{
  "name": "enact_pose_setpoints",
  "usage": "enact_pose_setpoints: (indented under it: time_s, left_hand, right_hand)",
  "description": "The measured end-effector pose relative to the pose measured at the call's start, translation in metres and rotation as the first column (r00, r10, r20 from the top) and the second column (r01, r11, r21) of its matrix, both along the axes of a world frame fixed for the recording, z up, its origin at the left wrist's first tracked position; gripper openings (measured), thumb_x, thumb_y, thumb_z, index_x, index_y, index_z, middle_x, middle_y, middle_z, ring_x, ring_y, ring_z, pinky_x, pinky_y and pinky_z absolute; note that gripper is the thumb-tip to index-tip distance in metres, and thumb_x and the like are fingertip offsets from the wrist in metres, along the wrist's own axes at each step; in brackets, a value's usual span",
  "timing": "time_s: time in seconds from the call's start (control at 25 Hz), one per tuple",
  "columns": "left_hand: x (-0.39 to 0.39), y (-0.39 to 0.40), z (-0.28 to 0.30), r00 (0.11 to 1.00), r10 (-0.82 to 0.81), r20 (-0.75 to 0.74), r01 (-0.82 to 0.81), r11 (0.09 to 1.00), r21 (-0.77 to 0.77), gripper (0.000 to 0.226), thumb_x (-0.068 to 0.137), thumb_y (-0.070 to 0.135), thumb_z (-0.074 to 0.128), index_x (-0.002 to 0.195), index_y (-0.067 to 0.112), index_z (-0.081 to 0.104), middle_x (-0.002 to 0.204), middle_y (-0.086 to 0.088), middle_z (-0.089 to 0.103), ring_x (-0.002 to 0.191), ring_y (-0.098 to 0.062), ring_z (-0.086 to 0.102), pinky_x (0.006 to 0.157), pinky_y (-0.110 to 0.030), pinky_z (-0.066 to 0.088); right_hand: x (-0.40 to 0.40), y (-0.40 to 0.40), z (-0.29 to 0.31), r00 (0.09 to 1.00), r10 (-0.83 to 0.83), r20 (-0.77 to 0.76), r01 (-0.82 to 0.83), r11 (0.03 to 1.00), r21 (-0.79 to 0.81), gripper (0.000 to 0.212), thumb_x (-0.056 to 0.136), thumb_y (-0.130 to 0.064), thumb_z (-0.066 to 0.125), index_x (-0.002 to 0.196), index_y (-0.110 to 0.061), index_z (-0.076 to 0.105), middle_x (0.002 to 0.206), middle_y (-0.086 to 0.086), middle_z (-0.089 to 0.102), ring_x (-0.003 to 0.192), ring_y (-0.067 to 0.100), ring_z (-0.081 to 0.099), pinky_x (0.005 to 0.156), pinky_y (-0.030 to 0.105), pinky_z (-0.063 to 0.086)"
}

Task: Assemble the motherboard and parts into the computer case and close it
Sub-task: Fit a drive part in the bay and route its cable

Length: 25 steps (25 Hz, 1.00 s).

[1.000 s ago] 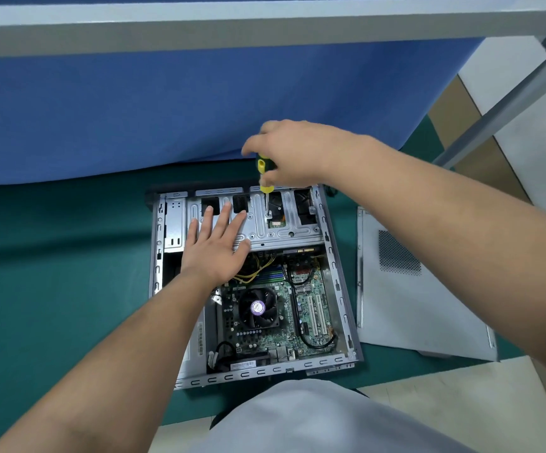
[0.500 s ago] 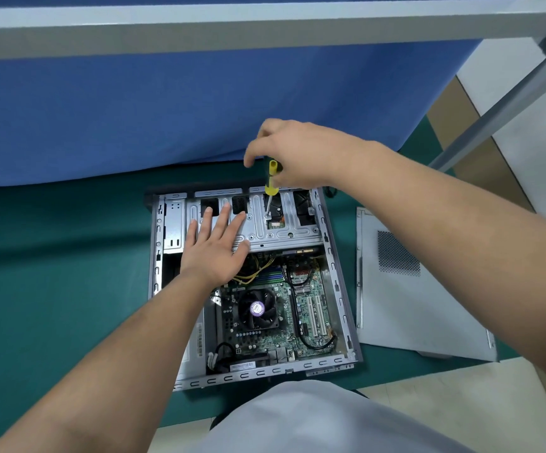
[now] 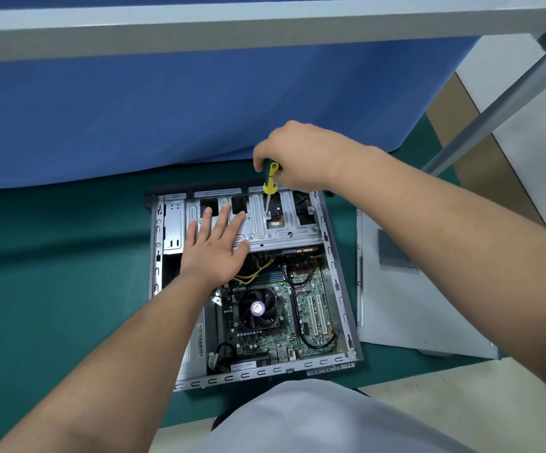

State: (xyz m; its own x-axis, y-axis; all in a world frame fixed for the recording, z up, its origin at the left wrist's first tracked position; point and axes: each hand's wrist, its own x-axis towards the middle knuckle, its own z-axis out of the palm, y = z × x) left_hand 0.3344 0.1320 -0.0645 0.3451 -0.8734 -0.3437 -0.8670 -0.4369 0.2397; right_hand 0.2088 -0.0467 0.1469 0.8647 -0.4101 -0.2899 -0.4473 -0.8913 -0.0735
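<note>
Hands: two, left hand (image 3: 214, 253) and right hand (image 3: 292, 155).
Screwdriver (image 3: 270, 178): one, yellow and green handle.
Case (image 3: 337, 276): one, open.
Motherboard (image 3: 284, 325): one.
Fan (image 3: 257, 308) on motherboard: one, purple label at hub.
White slots (image 3: 314, 313) on motherboard: two, side by side.
Drive bracket (image 3: 265, 228): one.
Side panel (image 3: 422, 299): one, with one mesh vent patch (image 3: 395, 255).
Green mat (image 3: 52, 273): one.
Blue cloth (image 3: 167, 109): one.
Yellow wires (image 3: 252, 273): several, exact count unclear.
</note>
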Motion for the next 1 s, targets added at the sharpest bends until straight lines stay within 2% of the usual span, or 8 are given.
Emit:
enact_pose_setpoints:
  time_s: [0.16,0.28,0.4,0.56,0.72,0.8,0.92,1.0]
  left_hand:
    - [-0.001,0.0,0.002,1.0,-0.004,0.002,0.004,1.0,-0.009,0.063,0.098,0.067,0.01,0.155,0.055,-0.013,0.164,0.02,-0.027,0.152,-0.013,-0.029,0.122,-0.043,-0.02]
    - [0.001,0.0,0.002,1.0,-0.004,-0.007,0.004,1.0,-0.012,0.063,0.098,0.068,0.011,0.156,0.055,-0.012,0.164,0.02,-0.026,0.152,-0.013,-0.028,0.122,-0.043,-0.02]
    - [0.001,0.0,0.003,1.0,-0.01,-0.027,0.01,1.0,-0.004,0.063,0.098,0.068,0.012,0.155,0.055,-0.012,0.165,0.021,-0.025,0.152,-0.013,-0.029,0.122,-0.042,-0.02]
    - [0.004,-0.003,0.009,0.992,0.012,-0.127,-0.014,1.0,-0.01,0.064,0.101,0.065,0.027,0.157,0.054,0.001,0.167,0.02,-0.017,0.154,-0.014,-0.023,0.122,-0.043,-0.018]
    - [-0.018,-0.014,0.028,0.928,0.15,-0.34,-0.242,0.939,-0.246,0.04,0.103,0.041,0.05,0.142,0.033,0.056,0.159,0.005,0.041,0.153,-0.031,0.024,0.124,-0.05,0.017]
    - [-0.046,-0.023,0.048,0.733,0.199,-0.651,-0.457,0.852,-0.255,0.028,0.105,0.037,0.049,0.122,0.027,0.068,0.118,0.006,0.073,0.116,-0.029,0.066,0.1,-0.05,0.052]
    - [-0.074,-0.051,0.077,0.081,0.291,-0.953,-0.665,0.728,0.166,0.03,0.107,0.041,0.048,0.114,0.023,0.071,0.103,0.003,0.079,0.093,-0.021,0.073,0.079,-0.04,0.057]
    - [-0.083,-0.072,0.086,-0.127,0.277,-0.952,-0.677,0.677,0.287,0.026,0.104,0.039,0.056,0.11,0.019,0.072,0.102,0.0,0.078,0.084,-0.016,0.07,0.071,-0.032,0.054]
  right_hand:
    - [0.004,0.012,-0.016,0.957,-0.268,0.114,0.287,0.931,-0.224,0.056,0.102,-0.059,0.044,0.067,-0.016,0.042,0.068,0.001,0.04,0.068,0.027,0.045,0.049,0.029,0.022]
    - [0.002,0.01,-0.017,0.941,-0.308,0.138,0.324,0.939,-0.115,0.055,0.098,-0.066,0.047,0.078,-0.015,0.045,0.07,-0.001,0.04,0.064,0.023,0.042,0.049,0.029,0.024]
    - [-0.002,0.014,-0.016,0.961,-0.248,0.122,0.242,0.968,0.067,0.036,0.093,-0.042,0.064,0.111,-0.015,0.049,0.08,-0.001,0.048,0.071,0.023,0.053,0.051,0.031,0.031]
    - [-0.01,0.017,-0.016,0.946,-0.269,0.179,0.252,0.961,0.114,0.021,0.091,-0.03,0.065,0.105,-0.017,0.057,0.083,-0.002,0.05,0.074,0.023,0.057,0.05,0.027,0.032]
    - [-0.038,0.001,-0.015,0.839,-0.451,0.303,0.391,0.889,0.24,0.019,0.085,-0.037,0.068,0.097,-0.024,0.06,0.087,-0.003,0.063,0.088,0.023,0.062,0.054,0.026,0.039]
    - [-0.063,-0.003,-0.023,0.687,-0.627,0.368,0.459,0.767,0.449,0.022,0.08,-0.037,0.074,0.093,-0.025,0.061,0.084,-0.006,0.071,0.086,0.016,0.07,0.063,0.028,0.052]
    - [-0.11,0.007,-0.055,0.45,-0.864,0.226,0.411,0.425,0.806,0.032,0.073,-0.021,0.088,0.093,-0.016,0.063,0.094,0.006,0.076,0.082,0.024,0.077,0.08,0.04,0.062]
    - [-0.139,0.019,-0.083,0.422,-0.904,0.066,0.363,0.235,0.902,0.039,0.073,-0.007,0.089,0.096,-0.01,0.058,0.09,0.013,0.077,0.082,0.028,0.077,0.081,0.042,0.062]
